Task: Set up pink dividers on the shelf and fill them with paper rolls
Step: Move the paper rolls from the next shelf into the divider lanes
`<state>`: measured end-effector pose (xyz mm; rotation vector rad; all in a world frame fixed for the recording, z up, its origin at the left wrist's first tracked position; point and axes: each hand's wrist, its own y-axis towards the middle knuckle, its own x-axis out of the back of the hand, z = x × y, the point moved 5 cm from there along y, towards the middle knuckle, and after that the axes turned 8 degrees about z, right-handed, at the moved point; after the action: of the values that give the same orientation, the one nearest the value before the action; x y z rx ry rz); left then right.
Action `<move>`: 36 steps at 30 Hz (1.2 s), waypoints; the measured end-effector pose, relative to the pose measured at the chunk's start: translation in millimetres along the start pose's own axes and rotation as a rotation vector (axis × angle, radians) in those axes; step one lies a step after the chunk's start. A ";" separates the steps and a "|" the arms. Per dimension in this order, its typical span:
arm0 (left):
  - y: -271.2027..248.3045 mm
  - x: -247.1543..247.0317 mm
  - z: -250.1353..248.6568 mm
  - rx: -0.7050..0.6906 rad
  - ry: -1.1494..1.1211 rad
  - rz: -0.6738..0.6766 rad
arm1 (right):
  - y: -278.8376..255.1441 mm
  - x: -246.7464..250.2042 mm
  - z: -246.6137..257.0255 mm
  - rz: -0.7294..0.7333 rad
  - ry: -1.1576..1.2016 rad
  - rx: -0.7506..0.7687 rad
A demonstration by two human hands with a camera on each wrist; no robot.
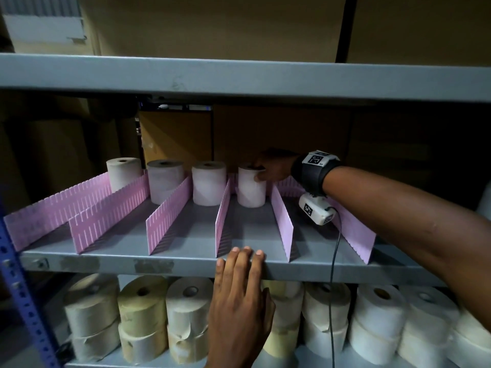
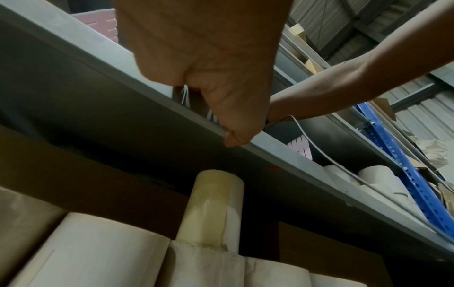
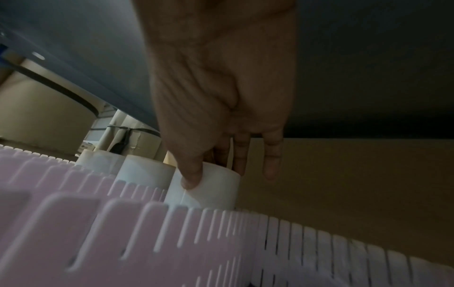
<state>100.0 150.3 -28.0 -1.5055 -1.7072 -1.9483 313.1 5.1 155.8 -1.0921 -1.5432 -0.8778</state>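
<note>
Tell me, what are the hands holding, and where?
The right hand holds the fourth white paper roll by its top rim, thumb in front, fingers behind. The left hand holds nothing; its straight fingers rest on the grey metal shelf's front edge.

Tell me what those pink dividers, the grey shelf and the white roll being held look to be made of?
Pink dividers: probably thin moulded plastic, matt, with evenly cut slots along the top edge.
Grey shelf: likely painted sheet metal, with a folded front lip and scuffed patches.
White roll under the right hand: seemingly wound paper, matt, with a core hole on top.
</note>
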 end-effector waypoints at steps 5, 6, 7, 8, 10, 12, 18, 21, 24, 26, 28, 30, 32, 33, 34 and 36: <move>1.0 3.4 0.3 0.003 -0.017 0.089 | 2.3 -3.1 -1.6 0.024 -0.011 -0.044; 1.3 4.6 0.3 0.003 -0.024 0.107 | 1.9 -3.6 -1.2 0.030 -0.010 -0.051; 1.6 6.7 0.1 0.000 -0.030 0.122 | -0.1 -2.6 -0.5 0.037 -0.011 -0.060; 1.9 7.5 -0.5 -0.006 -0.036 0.135 | -2.3 -1.8 0.5 0.039 -0.010 -0.062; 0.8 9.9 -0.4 -0.019 -0.051 0.151 | -13.9 4.7 7.8 0.016 0.011 -0.029; -0.3 13.5 -1.0 -0.037 -0.060 0.170 | -32.1 16.1 18.3 -0.030 0.054 0.028; -4.7 22.3 0.3 -0.042 -0.067 0.274 | -126.9 45.6 39.8 -0.099 0.090 -0.049; -12.1 26.2 3.1 -0.057 -0.115 0.330 | -198.7 49.4 55.6 -0.223 0.057 -0.018; -25.7 36.0 -2.5 -0.050 -0.274 0.324 | -268.5 27.2 63.5 -0.277 0.074 -0.101; -35.6 43.9 -16.2 -0.030 -0.387 0.261 | -309.3 7.9 68.1 -0.271 0.096 -0.176; -46.4 50.3 -38.8 -0.012 -0.522 0.167 | -347.7 -10.5 68.0 -0.251 0.134 -0.249; -54.2 56.2 -66.7 -0.026 -0.658 0.092 | -383.8 -26.5 60.7 -0.247 0.162 -0.330; -58.4 59.2 -97.3 -0.076 -0.738 0.082 | -415.9 -39.5 49.6 -0.271 0.203 -0.402; -60.4 58.5 -110.9 -0.097 -0.763 0.091 | -428.3 -45.1 43.5 -0.289 0.223 -0.423; -62.0 57.6 -124.7 -0.118 -0.781 0.098 | -440.4 -50.2 36.2 -0.307 0.238 -0.441; -63.4 55.0 -156.1 -0.151 -0.821 0.114 | -465.4 -59.2 16.9 -0.332 0.268 -0.491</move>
<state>-57.5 71.8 -6.7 -2.6415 -1.6579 -1.5084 -127.3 -143.7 90.3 -1.0096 -1.3333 -1.6256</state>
